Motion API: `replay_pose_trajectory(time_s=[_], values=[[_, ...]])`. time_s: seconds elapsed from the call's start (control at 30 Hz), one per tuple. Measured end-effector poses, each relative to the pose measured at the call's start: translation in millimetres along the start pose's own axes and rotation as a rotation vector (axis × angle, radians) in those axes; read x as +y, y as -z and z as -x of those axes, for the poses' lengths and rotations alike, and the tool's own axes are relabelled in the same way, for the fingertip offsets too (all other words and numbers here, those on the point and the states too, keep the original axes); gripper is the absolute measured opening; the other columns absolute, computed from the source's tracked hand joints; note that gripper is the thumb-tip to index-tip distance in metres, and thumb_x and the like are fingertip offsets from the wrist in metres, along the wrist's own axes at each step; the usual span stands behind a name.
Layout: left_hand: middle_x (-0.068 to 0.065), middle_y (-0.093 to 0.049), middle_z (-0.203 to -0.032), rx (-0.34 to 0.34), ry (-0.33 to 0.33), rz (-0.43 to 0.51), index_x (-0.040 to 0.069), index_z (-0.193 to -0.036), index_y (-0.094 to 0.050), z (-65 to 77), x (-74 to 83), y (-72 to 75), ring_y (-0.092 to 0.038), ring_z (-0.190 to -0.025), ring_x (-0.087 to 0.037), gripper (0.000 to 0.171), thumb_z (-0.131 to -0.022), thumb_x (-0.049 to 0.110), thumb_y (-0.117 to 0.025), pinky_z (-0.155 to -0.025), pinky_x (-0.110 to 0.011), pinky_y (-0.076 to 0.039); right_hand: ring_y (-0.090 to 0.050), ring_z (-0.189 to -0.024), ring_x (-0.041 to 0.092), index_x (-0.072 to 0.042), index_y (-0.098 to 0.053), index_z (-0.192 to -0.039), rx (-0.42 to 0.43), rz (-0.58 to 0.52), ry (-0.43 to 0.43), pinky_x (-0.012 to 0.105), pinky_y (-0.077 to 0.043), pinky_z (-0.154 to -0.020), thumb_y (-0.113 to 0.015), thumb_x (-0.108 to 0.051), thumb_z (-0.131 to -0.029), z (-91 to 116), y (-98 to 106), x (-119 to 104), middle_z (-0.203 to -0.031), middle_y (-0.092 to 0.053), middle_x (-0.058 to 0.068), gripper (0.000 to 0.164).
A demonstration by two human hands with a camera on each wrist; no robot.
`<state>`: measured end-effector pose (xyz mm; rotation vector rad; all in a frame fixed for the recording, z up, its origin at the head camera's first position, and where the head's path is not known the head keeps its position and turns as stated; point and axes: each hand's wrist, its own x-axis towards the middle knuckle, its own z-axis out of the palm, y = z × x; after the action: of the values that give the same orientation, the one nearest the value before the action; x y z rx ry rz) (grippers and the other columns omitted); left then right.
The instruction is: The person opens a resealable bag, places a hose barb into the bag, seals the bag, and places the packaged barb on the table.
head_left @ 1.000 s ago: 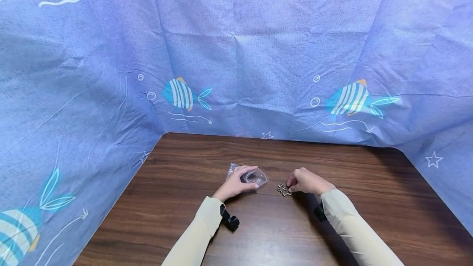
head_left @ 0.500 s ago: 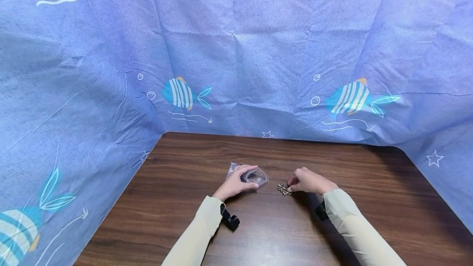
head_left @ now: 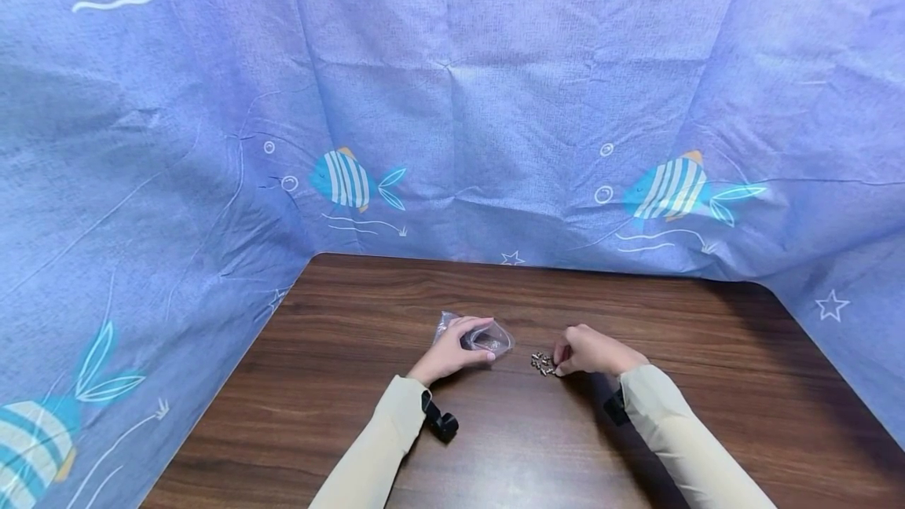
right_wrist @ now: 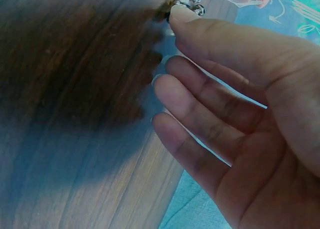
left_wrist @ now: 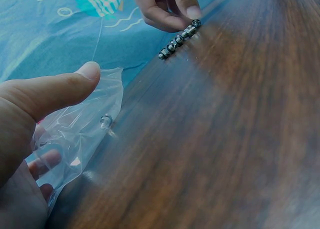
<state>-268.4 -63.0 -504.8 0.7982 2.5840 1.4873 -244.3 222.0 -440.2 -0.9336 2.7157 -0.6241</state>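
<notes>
My left hand (head_left: 450, 352) holds a clear plastic bag (head_left: 500, 336), its mouth spread between thumb and fingers. The left wrist view shows the thumb outside the bag (left_wrist: 75, 139) and fingertips through the film. A small shiny metal piece (left_wrist: 106, 121) shows through the plastic. My right hand (head_left: 590, 350) is low over the table at the right edge of a small pile of shiny metal pieces (head_left: 541, 363). Its thumb tip touches or nearly touches the metal pieces (right_wrist: 196, 3). The index fingertip is hidden behind the thumb, so a pinch cannot be confirmed.
The hands work on a dark brown wooden table (head_left: 368, 297). A blue cloth with fish prints (head_left: 509, 124) hangs behind it and along its sides. Black straps (head_left: 441, 421) circle both wrists, over light sleeves (head_left: 368, 446).
My right hand has drawn back slightly to the right, uncovering more of the pile's right edge. My left hand and the bag have stayed in place.
</notes>
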Motion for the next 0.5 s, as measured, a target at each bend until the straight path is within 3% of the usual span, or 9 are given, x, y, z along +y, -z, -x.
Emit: replay_pose_trajectory(time_s=[0.27,0.5], values=[[-0.007,-0.055,-0.138,-0.001,0.006,-0.006,0.018,-0.134,-0.057,0.6,-0.1,0.0,-0.04,-0.132,-0.028,0.061,-0.078,0.028,-0.079,-0.11,-0.049,-0.031,-0.051,-0.063,-0.003,-0.01,-0.069,-0.074,0.001,0.013,0.035,0.017,-0.046,-0.058,-0.079,-0.006,-0.071,-0.1,-2.8,-2.8,-0.069,-0.064,-0.009,0.011],[-0.006,-0.055,-0.138,-0.011,-0.001,-0.004,0.017,-0.136,-0.056,0.2,0.7,0.7,-0.04,-0.131,-0.028,0.062,-0.079,0.029,-0.079,-0.109,-0.05,-0.032,-0.05,-0.062,-0.003,-0.009,-0.069,-0.074,-0.012,-0.003,0.006,0.017,-0.046,-0.058,-0.078,-0.004,-0.072,-0.1,-1.7,-5.2,-0.069,-0.064,-0.008,0.01]])
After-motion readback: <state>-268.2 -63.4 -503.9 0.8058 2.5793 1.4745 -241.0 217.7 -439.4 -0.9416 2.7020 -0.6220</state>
